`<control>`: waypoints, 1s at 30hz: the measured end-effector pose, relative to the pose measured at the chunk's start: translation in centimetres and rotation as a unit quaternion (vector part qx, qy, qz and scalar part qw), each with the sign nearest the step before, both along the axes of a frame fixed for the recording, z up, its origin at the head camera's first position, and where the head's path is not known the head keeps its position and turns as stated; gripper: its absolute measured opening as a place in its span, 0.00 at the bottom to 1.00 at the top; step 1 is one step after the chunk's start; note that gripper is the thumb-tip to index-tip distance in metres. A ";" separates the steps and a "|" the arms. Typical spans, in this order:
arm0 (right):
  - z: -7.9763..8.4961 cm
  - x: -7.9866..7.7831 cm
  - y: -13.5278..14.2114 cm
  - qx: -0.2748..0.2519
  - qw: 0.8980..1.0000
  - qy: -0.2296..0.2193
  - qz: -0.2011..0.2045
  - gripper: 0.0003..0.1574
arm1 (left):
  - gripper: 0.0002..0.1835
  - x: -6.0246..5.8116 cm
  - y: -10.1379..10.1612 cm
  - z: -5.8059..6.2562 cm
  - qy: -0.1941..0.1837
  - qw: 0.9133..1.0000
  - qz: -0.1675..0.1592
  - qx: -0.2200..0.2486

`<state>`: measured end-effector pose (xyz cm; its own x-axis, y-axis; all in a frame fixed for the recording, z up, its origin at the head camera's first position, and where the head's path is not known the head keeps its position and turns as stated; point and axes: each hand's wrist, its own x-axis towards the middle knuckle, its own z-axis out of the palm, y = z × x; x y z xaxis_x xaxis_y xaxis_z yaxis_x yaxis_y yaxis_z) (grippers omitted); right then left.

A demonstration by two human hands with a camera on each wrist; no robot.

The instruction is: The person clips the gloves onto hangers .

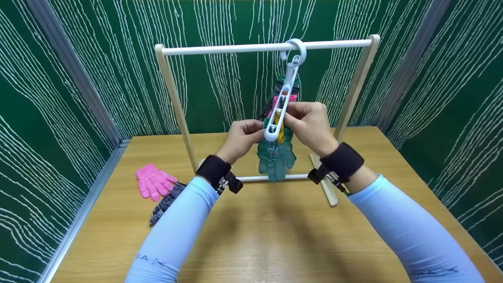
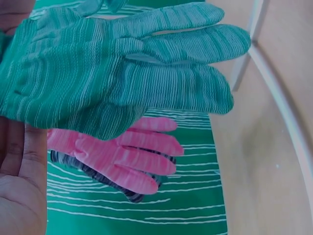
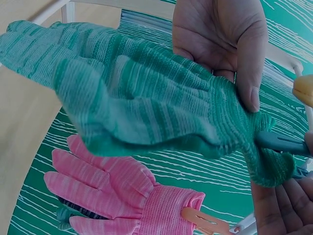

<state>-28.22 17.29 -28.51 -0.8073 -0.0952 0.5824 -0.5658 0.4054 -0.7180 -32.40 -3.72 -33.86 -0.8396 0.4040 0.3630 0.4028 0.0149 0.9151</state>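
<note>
A green striped glove (image 1: 277, 161) hangs below the front end of a pale plastic hanger (image 1: 279, 108). In the right wrist view, my left hand (image 3: 217, 41) pinches the glove's cuff between thumb and fingers. A dark grey-green clip (image 3: 279, 142) bites that cuff, and my right hand (image 3: 286, 208) holds the clip's far end, partly out of frame. From the head, my left hand (image 1: 243, 138) is left of the hanger and my right hand (image 1: 310, 125) right of it. A yellow clip (image 1: 281, 131) hangs near the right fingers.
Behind the green glove hangs a pink glove (image 3: 115, 191) on an orange clip (image 3: 210, 221), with dark striped gloves beyond. The hanger hooks over the white bar (image 1: 235, 48) of a wooden-sided rack. Another pink glove (image 1: 153, 182) and a dark striped glove (image 1: 167, 202) lie on the table's left.
</note>
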 end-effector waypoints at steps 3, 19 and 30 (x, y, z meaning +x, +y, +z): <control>0.0 0.0 0.2 -0.004 1.000 -0.003 0.001 0.12 | 0.12 0.0 0.0 0.0 -0.002 1.000 0.001 -0.005; -0.3 0.3 1.0 -0.017 1.000 -0.019 0.016 0.14 | 0.12 0.0 0.4 -0.8 -0.026 0.999 -0.019 -0.021; -0.1 0.6 1.4 -0.015 0.999 -0.012 0.029 0.16 | 0.13 0.1 0.3 -0.9 -0.019 0.999 -0.016 -0.034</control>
<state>-27.62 18.69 -28.57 -0.8149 -0.1252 0.5658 -0.5699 0.3507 -0.7431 -32.30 -3.38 -34.80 -0.8387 0.4533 0.3017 0.3687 0.0650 0.9273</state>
